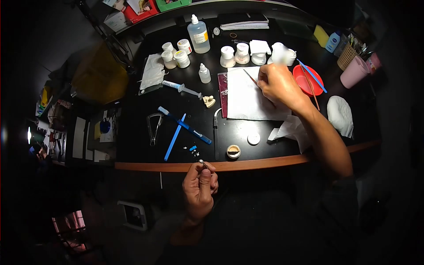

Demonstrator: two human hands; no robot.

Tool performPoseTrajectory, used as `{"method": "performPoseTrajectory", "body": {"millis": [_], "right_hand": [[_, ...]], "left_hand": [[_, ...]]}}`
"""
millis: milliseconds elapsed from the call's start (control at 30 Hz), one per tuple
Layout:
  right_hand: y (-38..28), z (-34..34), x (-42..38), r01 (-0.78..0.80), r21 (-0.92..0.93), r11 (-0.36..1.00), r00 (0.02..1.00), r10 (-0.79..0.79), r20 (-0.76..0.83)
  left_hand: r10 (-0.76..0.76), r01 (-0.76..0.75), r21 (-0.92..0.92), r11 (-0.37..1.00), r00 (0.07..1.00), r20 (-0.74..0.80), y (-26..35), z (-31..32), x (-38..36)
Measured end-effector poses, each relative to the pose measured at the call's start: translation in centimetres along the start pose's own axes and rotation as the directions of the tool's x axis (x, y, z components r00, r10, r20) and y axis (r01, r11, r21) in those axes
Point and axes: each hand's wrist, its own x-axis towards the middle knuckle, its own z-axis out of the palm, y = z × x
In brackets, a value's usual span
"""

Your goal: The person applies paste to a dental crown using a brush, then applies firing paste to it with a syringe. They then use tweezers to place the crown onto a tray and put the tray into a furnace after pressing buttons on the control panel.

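My left hand (199,190) is closed at the table's front edge. Its thumb and fingers pinch a small metal piece (201,162), mostly hidden by the fingertips. My right hand (279,84) is closed on a thin brush (250,76), whose slender tip points to the upper left over a white sheet (247,99). That sheet lies on a dark red pad (223,99). Close ahead of my left hand stands an open small jar (233,152) with beige content. A round white lid (253,138) lies to its right.
Several white jars (227,57) stand behind the sheet. A red bowl (319,77) holds sticks at right. A syringe (181,87), a dental model (209,101), a caliper (153,129) and a blue pen-like tool (187,127) lie left. Crumpled tissue (293,130) lies under my right forearm.
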Motion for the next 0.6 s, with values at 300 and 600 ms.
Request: {"method": "performPoseTrajectory", "body": {"millis": [300, 600], "right_hand": [[-0.7, 0.9, 2.2, -0.200, -0.202, 0.959, 0.964, 0.229, 0.135], [-1.5, 1.0, 1.8, -0.221, -0.206, 0.953, 0.964, 0.245, 0.098]], "left_hand": [[-0.028, 0.027, 0.044, 0.999, 0.999, 0.024, 0.1, -2.4, -0.9], [-0.015, 0.014, 0.051, 0.999, 1.000, 0.018, 0.2, -2.9, -0.8]]}}
